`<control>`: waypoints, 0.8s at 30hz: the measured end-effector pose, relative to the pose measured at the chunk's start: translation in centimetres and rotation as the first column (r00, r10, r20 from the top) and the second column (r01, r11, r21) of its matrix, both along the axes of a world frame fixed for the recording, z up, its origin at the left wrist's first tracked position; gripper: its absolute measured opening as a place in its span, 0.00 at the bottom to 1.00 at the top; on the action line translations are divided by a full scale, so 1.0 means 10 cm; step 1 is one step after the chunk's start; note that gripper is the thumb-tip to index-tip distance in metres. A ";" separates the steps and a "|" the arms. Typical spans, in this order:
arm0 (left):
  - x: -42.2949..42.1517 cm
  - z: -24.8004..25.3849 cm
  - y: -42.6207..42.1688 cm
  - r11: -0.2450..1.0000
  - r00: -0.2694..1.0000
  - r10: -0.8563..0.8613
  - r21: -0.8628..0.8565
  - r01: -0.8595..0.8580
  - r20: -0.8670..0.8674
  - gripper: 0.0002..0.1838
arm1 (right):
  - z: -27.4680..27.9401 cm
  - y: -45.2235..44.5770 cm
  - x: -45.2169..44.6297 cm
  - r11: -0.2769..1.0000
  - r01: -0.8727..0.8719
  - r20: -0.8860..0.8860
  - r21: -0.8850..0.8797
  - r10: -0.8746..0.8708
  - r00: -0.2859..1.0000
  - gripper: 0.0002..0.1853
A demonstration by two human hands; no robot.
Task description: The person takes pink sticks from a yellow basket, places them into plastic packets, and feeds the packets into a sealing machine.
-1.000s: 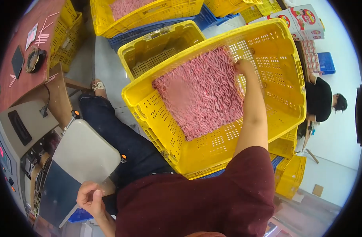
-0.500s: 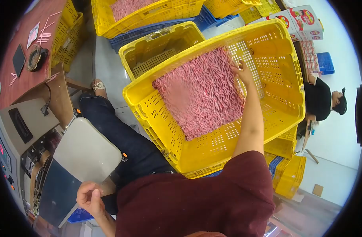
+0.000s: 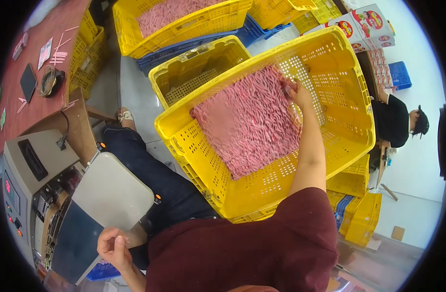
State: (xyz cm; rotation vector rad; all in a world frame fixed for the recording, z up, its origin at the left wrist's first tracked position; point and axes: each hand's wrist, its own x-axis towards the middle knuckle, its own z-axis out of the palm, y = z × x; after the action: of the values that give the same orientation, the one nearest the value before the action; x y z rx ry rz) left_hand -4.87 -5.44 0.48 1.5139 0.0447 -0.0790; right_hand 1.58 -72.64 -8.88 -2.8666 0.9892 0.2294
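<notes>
A large yellow crate (image 3: 349,107) with perforated walls holds a wide block of pink twisted strands (image 3: 249,119). My right hand (image 3: 298,92) reaches into it at the block's right edge, fingers bent against the strands; what they grip, if anything, is too small to tell. Near the machine's pale plate (image 3: 113,190), my left hand (image 3: 115,247) hovers with curled fingers and the thumb near them. Whether something thin lies between those fingers cannot be made out.
A grey machine (image 3: 23,180) stands at left below a red table (image 3: 35,109) with a phone and pink sticks. Behind are an empty yellow crate (image 3: 198,63) and another with pink strands (image 3: 159,17). A person in black (image 3: 393,121) is at right.
My right hand opened a little at the block's edge, then its fingers bent in again. My left hand keeps its curled pose. The view has shifted slightly.
</notes>
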 end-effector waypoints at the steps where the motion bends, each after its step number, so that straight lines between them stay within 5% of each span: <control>1: 0.00 -0.02 0.00 1.000 1.000 0.005 -0.007 -0.005 0.003 0.08 | -0.05 0.04 -0.01 0.998 0.040 0.044 -0.053 -0.038 0.998 0.30; 3: 0.01 -0.03 -0.03 1.000 1.000 0.007 -0.015 -0.007 0.003 0.08 | -0.34 0.05 -0.06 0.979 0.052 0.177 -0.199 -0.017 0.984 0.31; 6: 0.01 0.02 -0.10 1.000 1.000 0.013 -0.021 -0.013 -0.016 0.08 | -0.41 0.32 -0.01 0.953 0.007 0.087 -0.303 0.020 0.996 0.33; 12: 0.01 0.03 -0.03 0.999 0.999 0.028 -0.016 -0.029 -0.017 0.07 | -0.28 0.22 0.19 0.957 0.029 0.146 -0.288 0.014 0.989 0.31; 14: 0.02 0.02 -0.06 0.998 0.999 0.047 -0.046 -0.047 -0.011 0.07 | -0.32 0.23 0.28 0.961 -0.173 -0.008 -0.214 0.176 0.984 0.29; 18: 0.00 0.00 -0.11 0.997 0.997 0.050 -0.061 -0.054 -0.064 0.07 | -0.32 0.19 0.32 0.955 -0.215 -0.057 -0.204 0.208 0.977 0.24; 21: 0.00 0.02 -0.13 0.999 0.997 0.026 -0.037 -0.029 -0.073 0.07 | -0.25 0.17 0.42 0.961 -0.166 -0.118 -0.219 0.143 0.983 0.21; 24: -0.05 0.03 -0.04 0.996 0.993 0.083 -0.005 -0.083 -0.085 0.07 | -0.17 0.14 0.29 0.994 -0.023 0.030 -0.110 0.026 0.999 0.20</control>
State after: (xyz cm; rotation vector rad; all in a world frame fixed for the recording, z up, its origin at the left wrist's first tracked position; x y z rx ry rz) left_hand -5.42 -5.84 0.81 1.4974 0.1752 -0.0767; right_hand 4.47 -71.26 -10.59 -2.9725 0.9912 0.1352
